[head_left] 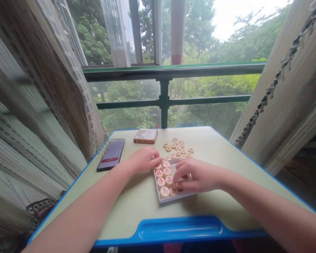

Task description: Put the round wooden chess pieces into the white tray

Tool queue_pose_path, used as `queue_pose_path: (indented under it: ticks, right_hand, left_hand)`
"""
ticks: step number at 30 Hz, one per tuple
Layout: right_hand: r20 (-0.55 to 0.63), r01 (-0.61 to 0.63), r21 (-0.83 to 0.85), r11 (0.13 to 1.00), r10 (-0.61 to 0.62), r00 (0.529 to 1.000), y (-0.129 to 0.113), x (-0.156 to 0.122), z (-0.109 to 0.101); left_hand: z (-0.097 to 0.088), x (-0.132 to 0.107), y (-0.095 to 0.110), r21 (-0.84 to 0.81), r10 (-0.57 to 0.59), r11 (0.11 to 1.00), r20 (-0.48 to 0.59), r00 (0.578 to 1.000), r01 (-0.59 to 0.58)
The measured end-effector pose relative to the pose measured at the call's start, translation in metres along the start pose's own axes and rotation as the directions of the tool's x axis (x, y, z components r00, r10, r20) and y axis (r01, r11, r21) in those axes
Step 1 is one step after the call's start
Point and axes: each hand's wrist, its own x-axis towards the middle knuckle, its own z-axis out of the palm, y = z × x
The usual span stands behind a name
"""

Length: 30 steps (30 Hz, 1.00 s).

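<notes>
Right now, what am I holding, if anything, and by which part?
I can't tell: the right hand hides any grip on the pieces in the white box; the left hand is at the box's far left corner, no clear hold.

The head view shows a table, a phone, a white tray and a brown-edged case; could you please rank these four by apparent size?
1. Table
2. White tray, partly behind the right hand
3. Phone
4. Brown-edged case, farther from the camera, so its true size against the phone is unsure
</notes>
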Motion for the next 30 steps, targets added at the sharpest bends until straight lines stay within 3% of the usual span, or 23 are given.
queue_pose_path:
  ticks: [4,9,15,26,30]
  right_hand:
    - [-0.050,-0.192,-0.146,0.971,0.186,0.981,0.005,-0.004,-0.004]
    - [-0.004,-0.244,-0.143,0.959,0.246,0.969,0.009,-0.006,-0.005]
    - [0.020,-0.146,-0.049,0.988,0.147,0.989,0.009,0.000,0.002]
    - [-0.042,-0.028,0.009,1.000,0.028,0.999,0.008,0.003,0.006]
    - [-0.039,-0.040,0.000,0.999,0.040,0.998,0.006,0.005,0.008]
  left_hand:
    - [0.000,-0.002,0.000,0.006,-0.001,1.000,0.005,1.000,0.001]
    - [-0.001,-0.003,0.001,0.007,0.004,1.000,0.006,1.000,-0.004]
    - [-0.001,0.000,0.001,0.002,-0.001,1.000,0.013,1.000,0.001]
    - [-0.001,0.001,0.002,0.021,-0.001,1.000,0.000,1.000,0.001]
    - [-0.001,0.000,0.001,0.021,0.003,1.000,0.000,1.000,-0.003]
